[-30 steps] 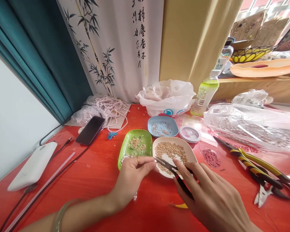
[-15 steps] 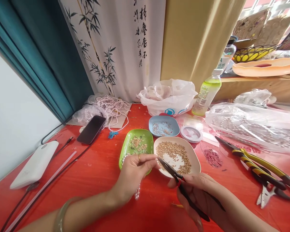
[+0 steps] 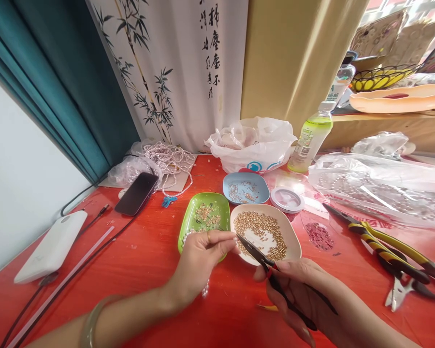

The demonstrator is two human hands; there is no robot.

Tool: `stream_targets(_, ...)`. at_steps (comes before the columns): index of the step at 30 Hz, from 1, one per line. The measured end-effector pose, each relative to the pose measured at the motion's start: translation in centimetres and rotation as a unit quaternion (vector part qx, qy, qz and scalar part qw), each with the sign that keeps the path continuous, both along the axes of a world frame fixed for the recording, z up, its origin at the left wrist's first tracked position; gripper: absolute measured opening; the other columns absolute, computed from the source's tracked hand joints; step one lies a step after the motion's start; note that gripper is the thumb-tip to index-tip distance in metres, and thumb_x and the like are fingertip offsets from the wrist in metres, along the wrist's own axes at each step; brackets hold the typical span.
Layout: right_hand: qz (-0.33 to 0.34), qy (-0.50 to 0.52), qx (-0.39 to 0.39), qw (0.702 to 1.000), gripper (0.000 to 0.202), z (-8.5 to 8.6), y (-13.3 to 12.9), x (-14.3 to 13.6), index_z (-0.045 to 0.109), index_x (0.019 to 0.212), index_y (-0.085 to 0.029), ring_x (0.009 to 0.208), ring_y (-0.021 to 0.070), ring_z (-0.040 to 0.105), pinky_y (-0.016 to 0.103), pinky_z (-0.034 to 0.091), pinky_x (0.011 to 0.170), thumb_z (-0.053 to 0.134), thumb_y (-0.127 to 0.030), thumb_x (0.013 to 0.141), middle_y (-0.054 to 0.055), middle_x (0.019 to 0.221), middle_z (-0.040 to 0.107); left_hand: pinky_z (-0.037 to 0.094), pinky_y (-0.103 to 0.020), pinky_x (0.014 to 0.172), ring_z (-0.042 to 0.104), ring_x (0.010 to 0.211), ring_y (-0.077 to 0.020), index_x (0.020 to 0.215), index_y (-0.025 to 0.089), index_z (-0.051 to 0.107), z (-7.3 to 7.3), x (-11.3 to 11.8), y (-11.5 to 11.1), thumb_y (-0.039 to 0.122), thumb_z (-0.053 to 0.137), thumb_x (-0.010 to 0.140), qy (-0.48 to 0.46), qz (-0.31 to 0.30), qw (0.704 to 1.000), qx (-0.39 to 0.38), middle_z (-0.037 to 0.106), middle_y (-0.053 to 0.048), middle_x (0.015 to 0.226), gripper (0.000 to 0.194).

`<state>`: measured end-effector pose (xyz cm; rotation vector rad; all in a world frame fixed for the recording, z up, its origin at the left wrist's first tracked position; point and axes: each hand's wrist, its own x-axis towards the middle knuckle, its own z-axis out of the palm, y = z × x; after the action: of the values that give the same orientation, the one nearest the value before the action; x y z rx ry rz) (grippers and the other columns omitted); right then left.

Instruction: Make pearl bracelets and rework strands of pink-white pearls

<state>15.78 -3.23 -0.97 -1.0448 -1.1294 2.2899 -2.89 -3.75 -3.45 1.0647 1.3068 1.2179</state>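
Note:
My left hand (image 3: pixel 199 256) is closed in a pinch, thumb against forefinger. A strand of pearl beads (image 3: pixel 205 288) hangs below it and seems to be held in it; whatever lies at the fingertips is too small to make out. My right hand (image 3: pixel 304 285) is wrapped round black pliers (image 3: pixel 255 252) with a bit of red at the joint. Their jaw tips meet the left fingertips above the edge of a cream tray (image 3: pixel 295 244) of gold beads (image 3: pixel 255 222). Behind the left hand, a green tray (image 3: pixel 192 208) holds small gold pieces and more pearls.
Behind the trays are a blue tray (image 3: pixel 232 181) of small pins, a round lidded box (image 3: pixel 287 200), a plastic bag (image 3: pixel 253 150) and a bottle (image 3: pixel 310 140). Yellow-and-black pliers (image 3: pixel 387 251) lie at right. A phone (image 3: pixel 137 194) and a white power bank (image 3: pixel 52 246) lie at left.
Almost nothing differs. Both hands and the pliers stay at the same spot, with only a slight shift of the right fingers and the pliers' handles.

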Motion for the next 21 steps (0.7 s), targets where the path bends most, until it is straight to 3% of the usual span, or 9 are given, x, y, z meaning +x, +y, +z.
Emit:
stream_targets(11,-0.004,-0.041,0.027,0.999,0.041,0.52,-0.17,-0.01,0.052,0.098,-0.014,0.042,0.0068,0.035,0.022,0.027,0.044,0.042,-0.048,0.077,-0.002,0.056,0.045,0.047,-0.025,0.072,0.058,0.071,-0.0132,0.078,0.018,0.073,0.25,-0.07,-0.11,0.029,0.065,0.069,0.026,0.005,0.999,0.027,0.067,-0.004,0.073,0.016)
stream_targets(21,-0.011,-0.007,0.0,1.0,0.035,0.74,-0.17,0.01,0.051,0.093,-0.014,0.04,0.005,0.034,0.021,0.022,0.041,0.039,-0.044,0.079,-0.003,0.057,0.045,0.045,-0.024,0.055,0.055,0.063,-0.0123,0.082,0.018,0.072,0.14,-0.18,-0.13,0.03,0.065,0.069,0.025,-0.005,0.999,0.025,0.068,-0.005,0.076,0.019)
